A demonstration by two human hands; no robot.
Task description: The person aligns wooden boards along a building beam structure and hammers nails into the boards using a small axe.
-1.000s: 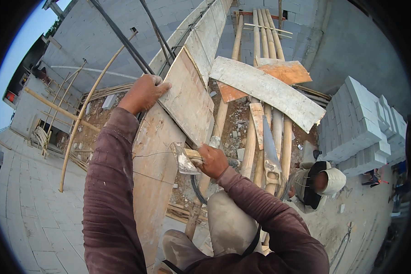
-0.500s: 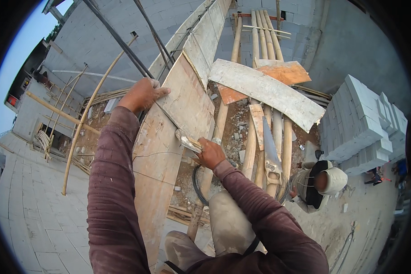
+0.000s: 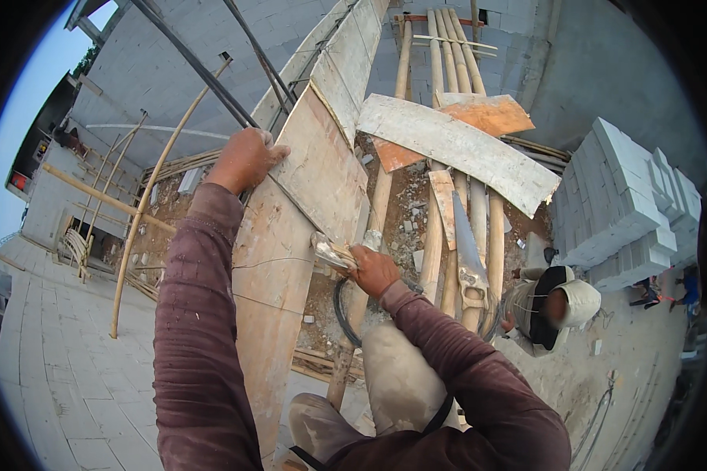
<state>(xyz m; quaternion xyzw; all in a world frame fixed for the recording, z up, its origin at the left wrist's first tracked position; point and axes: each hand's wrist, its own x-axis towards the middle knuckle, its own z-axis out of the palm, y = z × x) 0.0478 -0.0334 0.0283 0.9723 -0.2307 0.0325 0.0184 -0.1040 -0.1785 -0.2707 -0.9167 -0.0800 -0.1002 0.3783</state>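
My left hand [image 3: 247, 161] is closed over the far-left edge of a long, pale plywood panel [image 3: 271, 290], its thumb lying on the near face. My right hand [image 3: 375, 271] grips the worn, pale handle of what looks like a handsaw [image 3: 334, 253]. Its thin dark blade appears nearly edge-on and runs across the panel up toward my left hand. A thin wire [image 3: 271, 262] crosses the panel below the blade. Beside my right hand, a second handsaw [image 3: 471, 271] with a wooden handle lies on bamboo poles [image 3: 430, 243]. My right fingertips are partly hidden.
Loose boards [image 3: 459, 149] lie across the poles. Dark steel bars [image 3: 204, 71] slant in at upper left. A black cable or hose [image 3: 342, 314] loops near my knee. Another person [image 3: 554, 306] is below right, near stacked pale blocks [image 3: 617, 204]. Rubble shows between the poles.
My right hand has drawn back slightly to the right with the saw handle, and more of the dark blade shows. My left hand keeps its place on the panel.
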